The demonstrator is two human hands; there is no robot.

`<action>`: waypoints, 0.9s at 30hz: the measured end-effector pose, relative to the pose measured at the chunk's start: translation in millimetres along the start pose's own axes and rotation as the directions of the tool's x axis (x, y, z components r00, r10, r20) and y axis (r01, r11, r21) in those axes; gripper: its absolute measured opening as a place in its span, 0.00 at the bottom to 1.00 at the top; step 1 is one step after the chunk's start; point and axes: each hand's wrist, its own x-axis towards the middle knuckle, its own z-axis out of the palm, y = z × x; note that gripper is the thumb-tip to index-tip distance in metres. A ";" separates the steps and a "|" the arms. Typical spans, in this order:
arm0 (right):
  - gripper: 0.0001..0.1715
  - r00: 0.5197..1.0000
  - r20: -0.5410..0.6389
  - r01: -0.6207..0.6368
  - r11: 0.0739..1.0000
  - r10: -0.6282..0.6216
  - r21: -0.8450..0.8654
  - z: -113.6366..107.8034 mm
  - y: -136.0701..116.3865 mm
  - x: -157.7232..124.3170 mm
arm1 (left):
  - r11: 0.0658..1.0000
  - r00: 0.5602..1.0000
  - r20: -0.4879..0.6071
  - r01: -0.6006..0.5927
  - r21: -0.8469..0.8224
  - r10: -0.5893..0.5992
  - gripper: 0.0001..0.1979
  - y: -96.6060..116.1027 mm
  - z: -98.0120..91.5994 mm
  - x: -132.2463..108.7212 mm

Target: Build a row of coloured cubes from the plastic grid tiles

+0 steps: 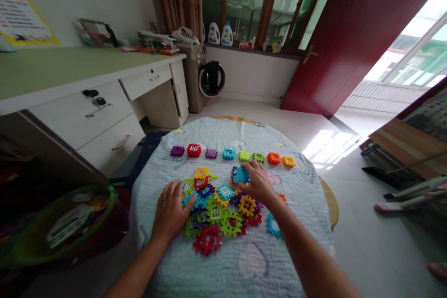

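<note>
Head view: blue tile [242, 175] pinched in right fingers [248, 167], just left of them at pile's [214, 211] far-right edge; left fingers [173, 190] spread over pile's left side.

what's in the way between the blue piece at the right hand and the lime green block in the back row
Nothing visible: just a narrow strip of bare cloth separates the blue piece at the right hand from the lime green block. The pile of loose pieces lies nearer the person.
</note>
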 end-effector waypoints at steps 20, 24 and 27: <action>0.31 0.962 0.207 -0.135 0.969 0.179 -0.208 59.8 17.0 143.0 | 1.000 1.000 -0.024 -0.006 -0.028 0.006 0.25 -5.0 3.3 -4.0; 0.32 0.963 0.204 -0.134 0.972 0.174 -0.194 61.0 20.5 143.0 | 0.999 1.000 -0.026 -0.012 -0.031 0.012 0.25 -3.0 1.7 -3.7; 0.34 0.966 0.195 -0.136 0.975 0.170 -0.176 61.4 21.0 143.4 | 1.000 0.999 -0.035 -0.011 -0.028 0.010 0.25 -2.1 0.8 -3.3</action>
